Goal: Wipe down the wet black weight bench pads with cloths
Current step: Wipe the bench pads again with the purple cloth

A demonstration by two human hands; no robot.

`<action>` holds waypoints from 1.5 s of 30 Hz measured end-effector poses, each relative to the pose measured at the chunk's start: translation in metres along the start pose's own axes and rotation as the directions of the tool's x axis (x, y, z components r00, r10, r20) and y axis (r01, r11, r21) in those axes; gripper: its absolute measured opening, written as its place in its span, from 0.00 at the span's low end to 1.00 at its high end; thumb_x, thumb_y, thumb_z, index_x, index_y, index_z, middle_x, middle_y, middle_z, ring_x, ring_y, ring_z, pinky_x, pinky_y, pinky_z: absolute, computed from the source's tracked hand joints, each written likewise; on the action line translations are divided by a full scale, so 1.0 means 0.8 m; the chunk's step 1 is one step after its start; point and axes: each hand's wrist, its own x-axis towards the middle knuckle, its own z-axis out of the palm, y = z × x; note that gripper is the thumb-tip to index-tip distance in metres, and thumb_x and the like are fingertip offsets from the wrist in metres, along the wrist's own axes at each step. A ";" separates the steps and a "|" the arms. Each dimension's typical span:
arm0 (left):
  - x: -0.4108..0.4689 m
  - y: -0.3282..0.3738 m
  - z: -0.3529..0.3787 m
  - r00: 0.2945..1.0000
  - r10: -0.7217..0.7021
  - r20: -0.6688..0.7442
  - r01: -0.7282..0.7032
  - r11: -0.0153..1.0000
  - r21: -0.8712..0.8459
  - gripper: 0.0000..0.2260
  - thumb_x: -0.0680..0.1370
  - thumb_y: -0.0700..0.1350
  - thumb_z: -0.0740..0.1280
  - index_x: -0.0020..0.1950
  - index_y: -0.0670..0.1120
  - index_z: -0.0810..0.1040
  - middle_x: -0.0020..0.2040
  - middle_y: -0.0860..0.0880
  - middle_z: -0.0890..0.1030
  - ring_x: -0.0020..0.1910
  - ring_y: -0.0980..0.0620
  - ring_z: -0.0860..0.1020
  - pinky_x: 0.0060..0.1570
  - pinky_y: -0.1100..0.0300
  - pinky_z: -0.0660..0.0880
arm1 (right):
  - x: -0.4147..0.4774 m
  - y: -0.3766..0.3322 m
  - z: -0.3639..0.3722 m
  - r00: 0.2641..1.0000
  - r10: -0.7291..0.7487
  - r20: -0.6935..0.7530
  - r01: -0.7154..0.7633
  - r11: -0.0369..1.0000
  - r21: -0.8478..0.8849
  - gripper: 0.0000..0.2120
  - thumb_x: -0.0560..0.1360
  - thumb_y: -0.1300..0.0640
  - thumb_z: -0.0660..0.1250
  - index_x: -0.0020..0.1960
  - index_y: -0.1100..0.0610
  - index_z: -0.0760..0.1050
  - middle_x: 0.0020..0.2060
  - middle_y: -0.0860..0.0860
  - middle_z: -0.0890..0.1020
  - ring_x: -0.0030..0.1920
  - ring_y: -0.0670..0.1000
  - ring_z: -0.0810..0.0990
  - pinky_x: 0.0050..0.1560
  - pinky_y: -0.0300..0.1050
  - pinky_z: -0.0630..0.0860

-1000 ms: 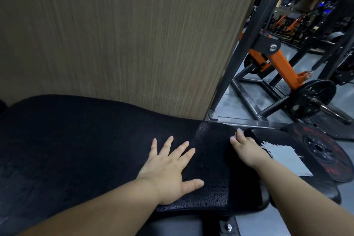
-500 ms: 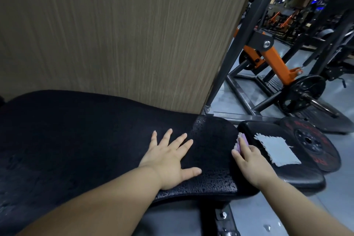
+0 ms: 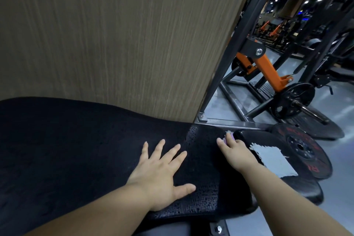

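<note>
on the long black pad [image 3: 76,149], which runs from far left to mid-scene, the left hand [image 3: 159,170] lies palm down, fingers straight and spread, thumb out toward the right, grasping nothing. water beads [image 3: 199,203] show on this pad's right end, thickest along the near edge, with a narrow strip by the far edge.

right hand [image 3: 234,151] sits at the pad's right end, at the gap to the smaller seat pad [image 3: 304,189]. its fingers are curled onto a purple cloth [image 3: 229,137]; only a small piece of the cloth shows past the fingertips. the index finger is stretched out over the long pad.

grey-white cloth [image 3: 273,161] lies flat on the seat pad, just right of the right forearm, with a frayed left edge.

right of the seat pad: black weight plate [image 3: 306,151] with red lettering, its near part hidden behind the pad.

behind the long pad: wood-grain wall panel [image 3: 115,34]. far right: black steel upright [image 3: 239,44], orange lever arm [image 3: 268,71], loaded plate [image 3: 293,99] on its sleeve, grey floor [image 3: 335,101]. more machines beyond, too dark to make out.
</note>
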 end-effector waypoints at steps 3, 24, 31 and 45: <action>0.002 -0.001 0.000 1.000 -0.001 0.005 0.001 1.000 0.001 0.40 0.72 0.76 0.43 0.78 0.59 0.38 0.78 0.59 0.37 0.76 0.48 0.30 0.71 0.38 0.31 | 0.025 -0.015 0.001 1.000 0.012 0.008 -0.012 1.000 -0.016 0.23 0.77 0.34 0.51 0.64 0.47 0.65 0.61 0.53 0.70 0.62 0.57 0.72 0.53 0.48 0.64; 0.009 0.001 -0.005 1.000 -0.006 0.018 0.006 1.000 -0.014 0.38 0.74 0.75 0.44 0.79 0.60 0.41 0.79 0.59 0.39 0.77 0.48 0.33 0.72 0.38 0.32 | -0.037 0.035 0.014 0.995 -0.018 -0.095 0.004 0.989 -0.150 0.32 0.73 0.30 0.52 0.69 0.49 0.60 0.56 0.54 0.73 0.57 0.58 0.73 0.58 0.51 0.68; 0.012 0.000 -0.003 1.000 0.005 0.013 -0.005 1.000 -0.019 0.38 0.73 0.75 0.45 0.79 0.59 0.41 0.79 0.59 0.39 0.77 0.48 0.32 0.71 0.37 0.32 | 0.000 -0.007 0.001 0.997 0.078 -0.003 -0.078 0.988 -0.130 0.28 0.71 0.27 0.53 0.54 0.50 0.67 0.55 0.54 0.71 0.55 0.58 0.73 0.55 0.50 0.67; 0.020 -0.001 -0.003 1.000 0.016 0.015 -0.015 0.999 -0.028 0.38 0.74 0.75 0.45 0.79 0.59 0.42 0.79 0.59 0.39 0.76 0.48 0.32 0.71 0.37 0.30 | 0.066 -0.036 0.014 0.985 -0.172 -0.008 0.167 0.970 -0.179 0.32 0.75 0.32 0.46 0.73 0.46 0.64 0.71 0.51 0.67 0.72 0.56 0.62 0.72 0.55 0.58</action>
